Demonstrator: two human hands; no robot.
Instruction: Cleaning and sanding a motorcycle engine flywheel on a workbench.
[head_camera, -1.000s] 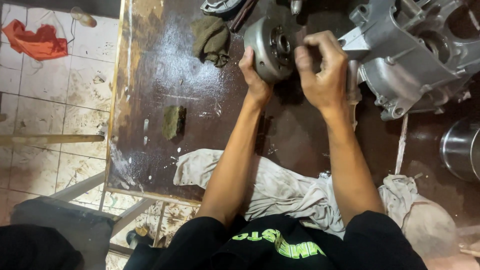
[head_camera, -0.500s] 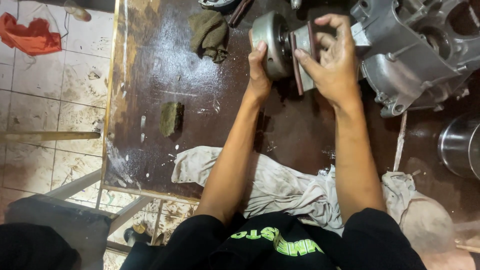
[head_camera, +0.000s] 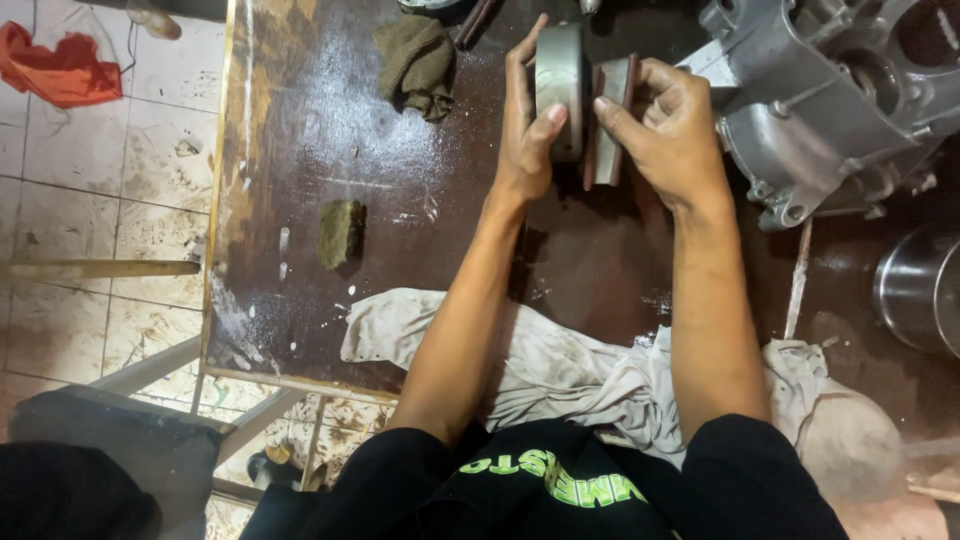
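We have one view only, from the camera on the person's head, looking steeply down over the chest onto the dark worktop (head_camera: 400, 230). It sits close: both forearms run up from 6 o'clock toward 12. Tiled floor (head_camera: 110, 180) fills the 9 o'clock side, a grey engine casing (head_camera: 820, 110) at 2 o'clock.

Near the workbench's (head_camera: 300, 200) far edge, the left hand (head_camera: 525, 140) grips a round metal drum (head_camera: 560, 75) while the right hand (head_camera: 675, 135) holds a flat disc (head_camera: 610, 110) just beside it.

Oily workbench (head_camera: 400, 230), rags (head_camera: 560, 370), engine casing (head_camera: 830, 90)
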